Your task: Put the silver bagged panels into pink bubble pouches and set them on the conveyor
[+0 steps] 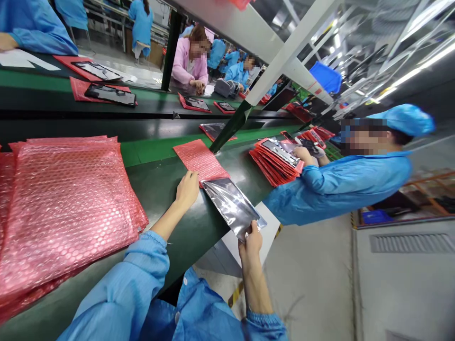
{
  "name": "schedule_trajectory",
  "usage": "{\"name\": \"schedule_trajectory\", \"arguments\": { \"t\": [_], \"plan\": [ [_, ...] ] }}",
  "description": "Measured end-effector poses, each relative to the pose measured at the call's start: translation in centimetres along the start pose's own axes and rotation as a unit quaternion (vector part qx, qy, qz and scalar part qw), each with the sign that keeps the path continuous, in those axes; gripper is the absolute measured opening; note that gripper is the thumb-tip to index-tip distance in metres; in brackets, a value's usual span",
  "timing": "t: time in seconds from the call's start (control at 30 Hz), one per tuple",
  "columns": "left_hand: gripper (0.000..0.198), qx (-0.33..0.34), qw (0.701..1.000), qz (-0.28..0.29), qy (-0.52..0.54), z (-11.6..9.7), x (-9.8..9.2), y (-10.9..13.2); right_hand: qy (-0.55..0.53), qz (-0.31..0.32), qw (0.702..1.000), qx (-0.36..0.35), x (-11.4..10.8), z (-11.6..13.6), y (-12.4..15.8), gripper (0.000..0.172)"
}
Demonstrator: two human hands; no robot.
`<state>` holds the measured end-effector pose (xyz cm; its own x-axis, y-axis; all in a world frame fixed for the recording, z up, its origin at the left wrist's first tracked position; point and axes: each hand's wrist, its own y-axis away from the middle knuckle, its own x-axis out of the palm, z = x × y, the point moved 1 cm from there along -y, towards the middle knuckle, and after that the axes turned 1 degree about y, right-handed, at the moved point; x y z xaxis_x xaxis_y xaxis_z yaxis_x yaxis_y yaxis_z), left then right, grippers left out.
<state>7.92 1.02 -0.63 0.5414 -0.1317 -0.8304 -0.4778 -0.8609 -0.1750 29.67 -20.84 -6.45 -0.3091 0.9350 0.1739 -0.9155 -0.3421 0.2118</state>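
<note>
My right hand pinches the near end of a shiny silver anti-static bag and holds it at a slant over the table's edge. The bag's far end meets the mouth of a red bubble-wrap pouch; how far inside it lies, I cannot tell. At the pouch's near left corner, my left hand has its fingers closed on the rim. The pouch lies on the dark green worktable. What the silver bag contains is hidden.
Red bubble-wrap pouches are piled at left. A co-worker in blue handles a stack of red packets at right. A slanted green-and-white post rises beyond my pouch. Dark panels on red pouches lie along the far belt.
</note>
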Motion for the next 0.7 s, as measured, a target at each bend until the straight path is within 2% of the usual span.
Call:
{"name": "schedule_trajectory", "arguments": {
  "t": [0.13, 0.33, 0.5, 0.6, 0.7],
  "plan": [
    [0.034, 0.018, 1.000, 0.020, 0.012, -0.9, 1.5, -1.8, 0.011, 0.020, 1.000, 0.019, -1.3, 1.4, -3.3, 0.035],
    [0.027, -0.007, 0.999, 0.044, -0.002, -2.8, 2.5, -2.7, 0.035, 0.053, 0.997, 0.034, -2.2, 3.0, -7.6, 0.039],
    [0.029, -0.008, 0.997, 0.079, -0.008, -3.9, 1.9, -2.5, 0.042, 0.071, 0.996, 0.040, -2.4, 4.9, -10.1, 0.042],
    [0.033, -0.007, 0.997, 0.074, -0.025, -4.7, 1.1, -2.2, 0.046, 0.093, 0.993, 0.049, -2.2, 6.1, -11.1, 0.048],
    [0.037, -0.009, 0.997, 0.061, -0.043, -4.9, 0.2, -1.9, 0.053, 0.110, 0.990, 0.065, -1.6, 6.8, -11.2, 0.047]
  ]
}}
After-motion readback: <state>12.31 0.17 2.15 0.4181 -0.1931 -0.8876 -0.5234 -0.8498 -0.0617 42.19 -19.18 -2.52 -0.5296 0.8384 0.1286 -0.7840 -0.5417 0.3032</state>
